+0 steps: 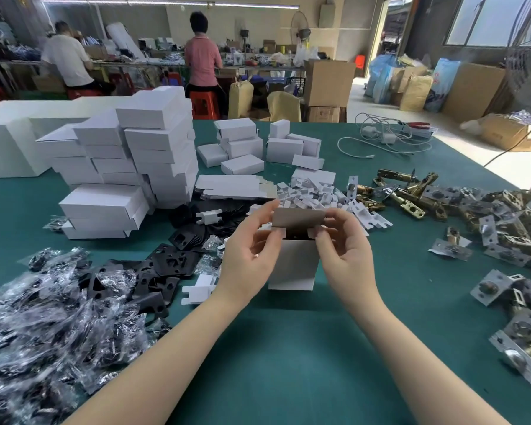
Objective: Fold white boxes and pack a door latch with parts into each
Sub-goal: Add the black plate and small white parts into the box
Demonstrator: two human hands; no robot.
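Light, thin card box (292, 265), easily creased: best held by its top edges and flaps.

It stands upright at frame centre on the green table (288, 348), white outside, brown inside its raised lid flap; left hand (252, 256) and right hand (347, 256) pinch the flaps.
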